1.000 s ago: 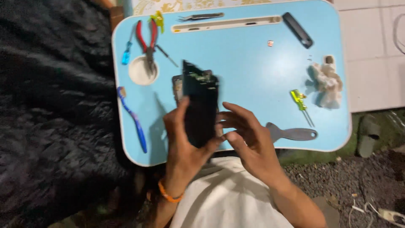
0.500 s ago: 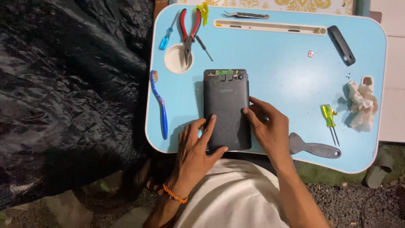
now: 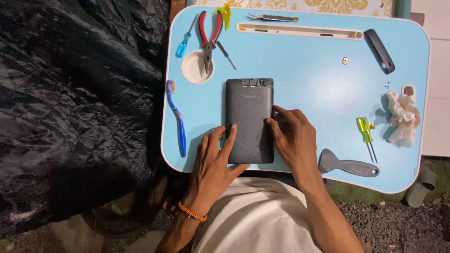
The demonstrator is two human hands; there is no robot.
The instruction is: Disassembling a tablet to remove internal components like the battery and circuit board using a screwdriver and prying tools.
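A dark grey tablet (image 3: 249,112) lies back-up on the light blue lap table (image 3: 309,89), with its top strip uncovered. My left hand (image 3: 213,161) rests on its lower left part, the index finger stretched up along the back. My right hand (image 3: 293,138) presses its fingertips against the tablet's right edge. Both hands touch the tablet and neither lifts it.
A blue toothbrush (image 3: 176,117) lies left of the tablet. Red pliers (image 3: 209,35), a blue screwdriver (image 3: 185,35), tweezers (image 3: 272,18) and a black strip (image 3: 379,44) lie along the back. A yellow screwdriver (image 3: 365,133), a grey scraper (image 3: 347,165) and crumpled tissue (image 3: 402,117) sit right. Black quilted cloth (image 3: 75,93) covers the left.
One second ago I held the tablet upright in both hands. It has since been laid flat, back-up, on the table, and my hands now rest on it.
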